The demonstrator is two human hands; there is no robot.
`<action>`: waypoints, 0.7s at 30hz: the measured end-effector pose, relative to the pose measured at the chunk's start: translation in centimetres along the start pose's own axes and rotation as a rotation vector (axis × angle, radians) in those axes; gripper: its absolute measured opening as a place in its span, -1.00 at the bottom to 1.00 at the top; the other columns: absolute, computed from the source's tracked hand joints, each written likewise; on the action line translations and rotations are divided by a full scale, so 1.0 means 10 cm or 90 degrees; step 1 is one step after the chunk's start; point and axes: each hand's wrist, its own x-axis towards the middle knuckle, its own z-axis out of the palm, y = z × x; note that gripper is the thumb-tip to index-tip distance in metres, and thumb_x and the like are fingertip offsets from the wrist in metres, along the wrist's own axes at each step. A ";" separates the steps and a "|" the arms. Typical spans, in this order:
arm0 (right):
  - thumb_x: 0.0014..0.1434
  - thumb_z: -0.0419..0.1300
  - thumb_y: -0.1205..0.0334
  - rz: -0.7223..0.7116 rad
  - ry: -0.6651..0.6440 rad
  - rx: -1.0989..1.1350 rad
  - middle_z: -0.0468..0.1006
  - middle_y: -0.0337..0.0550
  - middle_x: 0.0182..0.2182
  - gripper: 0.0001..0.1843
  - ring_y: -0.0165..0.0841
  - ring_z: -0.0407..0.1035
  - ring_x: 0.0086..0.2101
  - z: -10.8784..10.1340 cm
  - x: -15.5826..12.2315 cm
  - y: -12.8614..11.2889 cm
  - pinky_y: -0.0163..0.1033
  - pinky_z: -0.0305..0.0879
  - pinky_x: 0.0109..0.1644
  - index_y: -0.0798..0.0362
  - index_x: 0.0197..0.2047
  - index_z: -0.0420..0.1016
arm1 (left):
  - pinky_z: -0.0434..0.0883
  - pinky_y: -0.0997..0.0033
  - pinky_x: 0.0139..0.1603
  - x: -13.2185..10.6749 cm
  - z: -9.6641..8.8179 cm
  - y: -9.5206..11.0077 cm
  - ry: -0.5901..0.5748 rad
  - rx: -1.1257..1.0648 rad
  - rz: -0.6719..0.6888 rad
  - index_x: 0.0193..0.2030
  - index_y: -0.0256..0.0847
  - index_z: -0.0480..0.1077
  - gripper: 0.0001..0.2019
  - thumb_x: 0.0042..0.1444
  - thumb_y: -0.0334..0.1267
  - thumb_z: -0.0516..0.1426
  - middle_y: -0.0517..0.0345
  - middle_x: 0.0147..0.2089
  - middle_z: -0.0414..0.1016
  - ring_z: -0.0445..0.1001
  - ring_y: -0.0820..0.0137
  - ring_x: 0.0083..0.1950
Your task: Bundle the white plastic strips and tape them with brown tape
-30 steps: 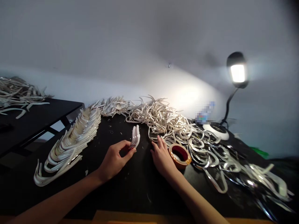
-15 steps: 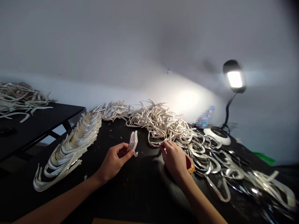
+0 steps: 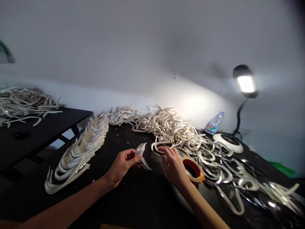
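Note:
My left hand (image 3: 124,165) is closed on a small bundle of curved white strips (image 3: 140,149), pinched between thumb and fingers. The lower ends of the strips fan out below the fingertips. My right hand (image 3: 173,165) is open, its fingers stretched out and the thumb apart, at the near edge of a tangled pile of white strips (image 3: 166,124). One looped strip lies by its fingertips; whether they touch is unclear. Beside the right wrist lies a roll of tape (image 3: 201,177) with a red inner core, partly covered by the hand.
Overlapping curved strips form a long row (image 3: 83,146) on the left of the black table (image 3: 138,203). Looped strips (image 3: 219,171) spread to the right. Behind them stand a water bottle (image 3: 214,123) and a lit lamp (image 3: 246,84). Another black table (image 3: 69,116) holds more strips.
The right hand's fingers have gone from bunched together to stretched out. In the left hand, the strips have turned and their lower ends now spread to the right. The view has shifted slightly left.

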 end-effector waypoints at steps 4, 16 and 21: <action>0.41 0.20 0.12 0.035 -0.099 0.180 0.62 -0.08 -0.07 -0.77 -0.21 0.45 -0.04 0.08 -0.07 -0.21 -0.12 0.35 0.10 0.00 0.04 0.55 | 0.54 0.39 -0.04 -0.02 0.01 0.00 -0.021 -0.071 -0.029 -0.17 -0.29 0.53 -0.65 0.10 -0.06 0.42 0.09 -0.20 0.59 0.55 0.37 -0.15; 0.26 0.32 -0.21 0.247 -0.379 0.607 0.62 -0.10 -0.42 -0.49 -0.37 0.47 -0.42 0.30 -0.19 -0.35 -0.30 0.33 -0.29 0.14 -0.29 0.46 | 0.58 0.51 -0.19 0.05 -0.02 -0.05 -0.002 -0.234 -0.157 0.00 -0.31 0.55 -0.70 0.18 -0.26 0.39 -0.05 0.04 0.61 0.59 0.44 -0.18; 0.29 0.22 -0.30 0.306 -0.362 0.606 0.64 -0.10 -0.44 -0.44 -0.40 0.47 -0.51 0.36 -0.22 -0.38 -0.34 0.33 -0.38 0.12 -0.20 0.45 | 0.60 0.43 -0.18 0.08 -0.05 -0.05 0.054 -0.168 -0.120 -0.01 -0.34 0.51 -0.75 0.19 -0.39 0.36 -0.18 0.11 0.62 0.65 0.34 -0.13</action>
